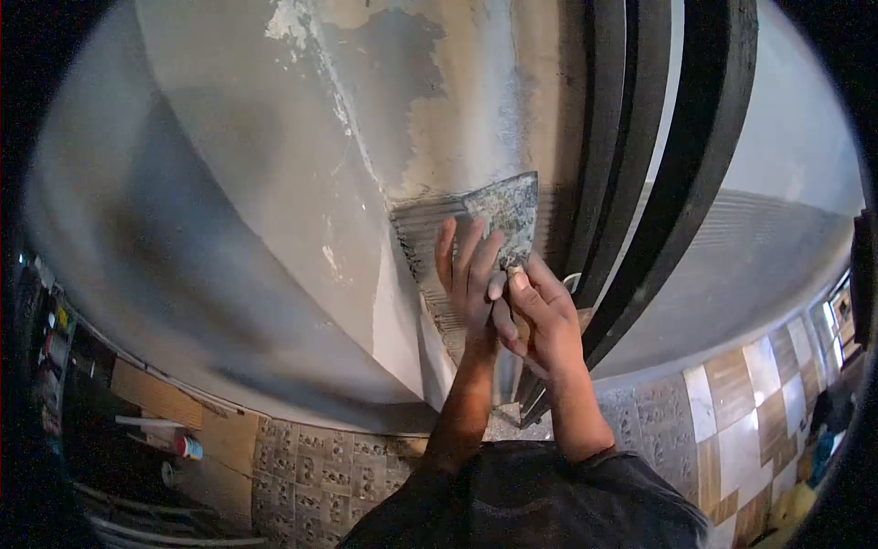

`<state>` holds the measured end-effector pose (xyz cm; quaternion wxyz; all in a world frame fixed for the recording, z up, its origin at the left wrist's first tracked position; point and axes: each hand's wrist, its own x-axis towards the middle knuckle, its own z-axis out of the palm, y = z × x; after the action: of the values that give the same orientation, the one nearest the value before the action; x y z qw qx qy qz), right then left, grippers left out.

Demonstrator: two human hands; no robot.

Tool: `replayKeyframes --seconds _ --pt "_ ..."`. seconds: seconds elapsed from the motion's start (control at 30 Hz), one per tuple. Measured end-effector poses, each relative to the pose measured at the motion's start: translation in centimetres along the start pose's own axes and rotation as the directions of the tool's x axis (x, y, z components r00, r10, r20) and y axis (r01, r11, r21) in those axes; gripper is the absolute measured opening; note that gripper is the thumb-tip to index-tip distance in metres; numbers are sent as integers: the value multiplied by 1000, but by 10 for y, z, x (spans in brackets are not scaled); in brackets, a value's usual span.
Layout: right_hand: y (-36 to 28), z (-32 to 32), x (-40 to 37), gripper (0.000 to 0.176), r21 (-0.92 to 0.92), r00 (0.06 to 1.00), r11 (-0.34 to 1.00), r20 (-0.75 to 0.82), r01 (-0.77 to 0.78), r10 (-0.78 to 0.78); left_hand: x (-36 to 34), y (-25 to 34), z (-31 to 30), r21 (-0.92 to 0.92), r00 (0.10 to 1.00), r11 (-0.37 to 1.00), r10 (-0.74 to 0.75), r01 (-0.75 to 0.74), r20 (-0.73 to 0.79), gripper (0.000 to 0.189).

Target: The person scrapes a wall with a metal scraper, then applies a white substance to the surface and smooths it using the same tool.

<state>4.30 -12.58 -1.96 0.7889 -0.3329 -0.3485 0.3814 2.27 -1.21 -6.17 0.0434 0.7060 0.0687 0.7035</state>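
My right hand (551,320) is closed round the handle of a putty knife (508,215), its thumb pressed near the base of the blade. The wide blade points up and is coated with grey, mottled residue. Just left of the blade, my left hand (471,270) has its fingers stretched out and spread, fingertips overlapping the blade's left edge in this view. Grey dust or plaster marks the left fingers. Behind both hands is a wall section (430,238) with horizontal ridges, below a patchy grey and tan surface (389,73).
Tall dark bars (695,146) run close to my right hand. A white-grey wall corner (357,265) with chipped plaster stands on the left. Patterned tiles (320,467) cover the floor below. A small red-and-white container (188,447) sits at lower left.
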Motion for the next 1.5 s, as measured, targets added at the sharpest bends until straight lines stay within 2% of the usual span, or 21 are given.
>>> replayKeyframes --seconds 0.07,0.13,0.2,0.27,0.33,0.37,0.43,0.5,0.6,0.67,0.73,0.83,0.9,0.93,1.0,1.1,1.2,1.33,1.4,1.47,1.5 --pt "-11 0 4 22 17 999 1000 47 -11 10 13 -9 19 -6 996 999 53 -54 -66 51" --pt "-22 8 8 23 275 995 957 44 -96 87 32 -19 31 -9 985 993 113 -115 -132 58" --pt "-26 13 14 26 272 996 958 9 -89 90 49 -31 29 -110 948 942 314 -317 -52 58" --pt "-30 14 20 29 269 998 962 -30 -45 55 60 -31 38 -100 940 937 328 -336 -91 59" --pt "-35 18 28 30 260 998 965 -26 -41 49 79 -25 41 -232 918 892 351 -388 -184 50" --pt "-34 18 36 27 135 1000 991 -20 25 -23 90 -25 47 -228 915 890 357 -395 -190 50" --pt "-37 19 48 25 14 996 996 -15 93 -93 100 -23 56 -161 883 906 322 -392 -341 34" --pt "-42 22 55 21 126 1000 992 15 -13 11 107 -27 52 -122 886 913 335 -390 -321 33" --pt "-28 16 62 15 94 996 994 59 61 -66 110 -29 44 -93 905 920 350 -381 -242 30" --pt "-30 19 68 16 59 995 995 55 85 -88 103 -29 41 -79 920 931 335 -356 -203 28" --pt "-32 21 72 15 236 985 970 143 59 -95 101 -28 40 -65 928 937 328 -343 -176 26" --pt "-18 10 71 15 309 990 951 138 -6 -38 105 -32 40 -25 932 943 324 -333 -162 24" --pt "-18 7 81 16 342 983 940 174 -11 -52 107 -33 32 105 940 941 330 -321 -84 22" --pt "-22 7 82 17 378 979 925 196 -31 -47 114 -36 32 75 940 942 332 -327 -79 22" --pt "-30 15 83 16 334 988 942 151 -44 -7 129 -41 38 39 900 921 387 -387 -202 23" --pt "-26 20 76 15 414 985 908 172 -57 -16 123 -36 30 -4 932 939 341 -344 -127 22" --pt "-23 22 70 15 350 993 937 113 -14 -27 119 -26 27 -69 952 955 279 -289 -128 21" --pt "-25 18 72 15 354 994 935 106 -7 -33 123 -29 32 -49 948 956 279 -289 -153 27" --pt "-16 10 69 14 359 993 932 120 -57 14 111 -37 35 -36 934 941 328 -336 -142 40" --pt "-18 14 74 16 361 992 932 121 -25 -20 113 -39 40 -86 940 948 286 -306 -185 40" --pt "-25 20 78 16 365 989 931 145 -25 -30 125 -35 38 -59 931 948 293 -313 -219 33"
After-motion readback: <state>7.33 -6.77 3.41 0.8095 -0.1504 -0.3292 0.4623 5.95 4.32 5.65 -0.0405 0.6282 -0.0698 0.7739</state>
